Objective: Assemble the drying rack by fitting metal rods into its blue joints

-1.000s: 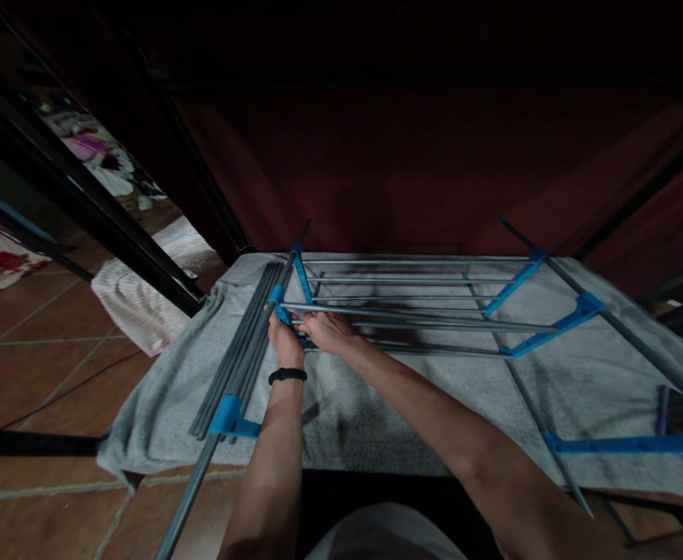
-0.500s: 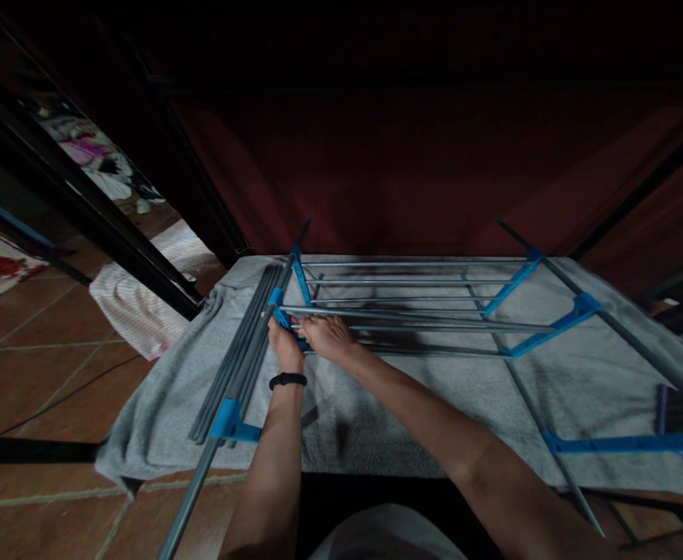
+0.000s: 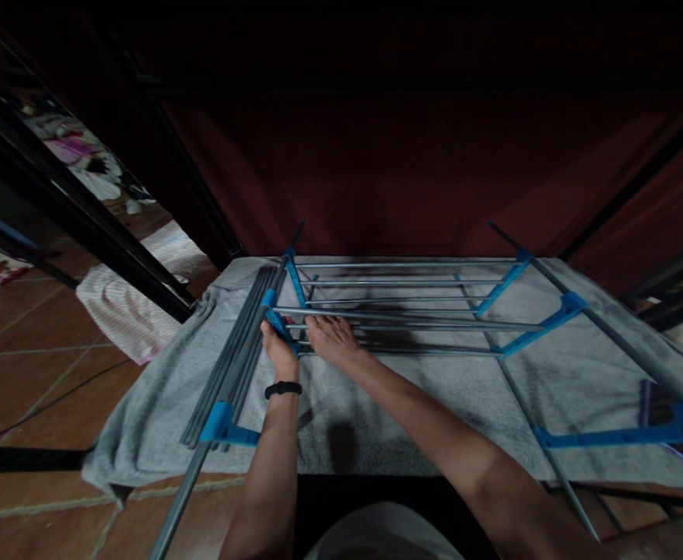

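Rack (image 3: 435, 326) sits mid-scene on gray cloth (image 3: 411, 420), maybe half-built; far rods (image 3: 405, 264) bridge it, near brackets (image 3: 218, 422) have none, spare rods (image 3: 222, 365) lie left; left hand (image 3: 280, 351) grips the left middle bracket (image 3: 276, 318); right hand (image 3: 333, 338) is on the rack, can't tell if pinching

Open room here, just right of our right forearm (image 3: 420, 414), over the grey towel (image 3: 470, 389), until a slanting rod (image 3: 516, 389) cuts us off, with a long blue bracket (image 3: 621, 438) beyond! Far side, close-set rails (image 3: 400, 282) leave us only narrow slots, and the red panel (image 3: 435, 179) walls us off behind them. Left, bundled poles (image 3: 229, 354) block us.
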{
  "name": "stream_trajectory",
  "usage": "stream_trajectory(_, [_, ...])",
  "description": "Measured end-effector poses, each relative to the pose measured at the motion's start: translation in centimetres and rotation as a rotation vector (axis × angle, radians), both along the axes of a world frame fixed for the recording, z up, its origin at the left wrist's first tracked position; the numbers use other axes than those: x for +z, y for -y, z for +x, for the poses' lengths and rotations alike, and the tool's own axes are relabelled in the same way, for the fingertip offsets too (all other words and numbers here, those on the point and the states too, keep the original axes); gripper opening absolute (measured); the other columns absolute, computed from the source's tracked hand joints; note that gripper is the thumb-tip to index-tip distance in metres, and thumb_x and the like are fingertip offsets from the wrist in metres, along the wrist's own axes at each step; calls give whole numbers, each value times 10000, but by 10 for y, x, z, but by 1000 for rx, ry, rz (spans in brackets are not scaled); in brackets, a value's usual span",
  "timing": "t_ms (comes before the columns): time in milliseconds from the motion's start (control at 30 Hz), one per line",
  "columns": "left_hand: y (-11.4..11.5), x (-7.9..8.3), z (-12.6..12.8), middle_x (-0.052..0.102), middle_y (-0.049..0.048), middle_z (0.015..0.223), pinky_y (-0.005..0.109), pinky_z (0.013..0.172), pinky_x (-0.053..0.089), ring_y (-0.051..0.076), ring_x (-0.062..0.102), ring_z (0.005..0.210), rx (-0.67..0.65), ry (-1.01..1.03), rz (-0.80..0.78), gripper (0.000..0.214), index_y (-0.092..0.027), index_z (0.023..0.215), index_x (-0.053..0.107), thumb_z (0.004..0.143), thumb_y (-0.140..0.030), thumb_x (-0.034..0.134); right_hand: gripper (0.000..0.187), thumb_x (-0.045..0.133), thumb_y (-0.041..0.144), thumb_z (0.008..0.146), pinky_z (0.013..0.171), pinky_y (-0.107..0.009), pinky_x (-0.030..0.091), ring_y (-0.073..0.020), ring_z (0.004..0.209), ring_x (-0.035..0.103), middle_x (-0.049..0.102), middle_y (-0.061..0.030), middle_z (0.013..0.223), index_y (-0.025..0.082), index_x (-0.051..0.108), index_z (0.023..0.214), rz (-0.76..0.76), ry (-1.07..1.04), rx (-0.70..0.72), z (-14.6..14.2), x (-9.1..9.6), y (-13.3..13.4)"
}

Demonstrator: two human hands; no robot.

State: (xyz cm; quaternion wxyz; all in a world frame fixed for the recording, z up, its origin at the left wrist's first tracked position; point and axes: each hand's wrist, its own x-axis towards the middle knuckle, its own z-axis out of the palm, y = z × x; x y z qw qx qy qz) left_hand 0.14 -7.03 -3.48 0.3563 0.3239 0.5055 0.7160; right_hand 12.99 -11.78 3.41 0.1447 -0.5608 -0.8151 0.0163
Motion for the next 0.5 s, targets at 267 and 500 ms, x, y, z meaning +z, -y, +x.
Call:
stream_trajectory(267, [16, -2, 6, 676, 64, 925, 309, 820, 504, 204, 661, 906, 96, -21, -41, 624, -191, 942, 677, 902, -751, 406, 397, 369, 241, 1061, 1092, -425, 431, -257, 1252, 608, 668, -132, 1365, 194, 558, 1408, -52, -43, -54, 26, -1, 12])
stream_trajectory(500, [40, -18, 0, 595, 102, 1099, 347, 879, 486, 225, 617, 1037, 152, -233, -92, 378, -228, 1043, 545, 982, -562, 378, 460, 369, 215, 1059, 1127, -441, 425, -263, 1334, 545, 593, -120, 1484, 198, 499, 1500, 44, -55, -10, 47, -6, 25])
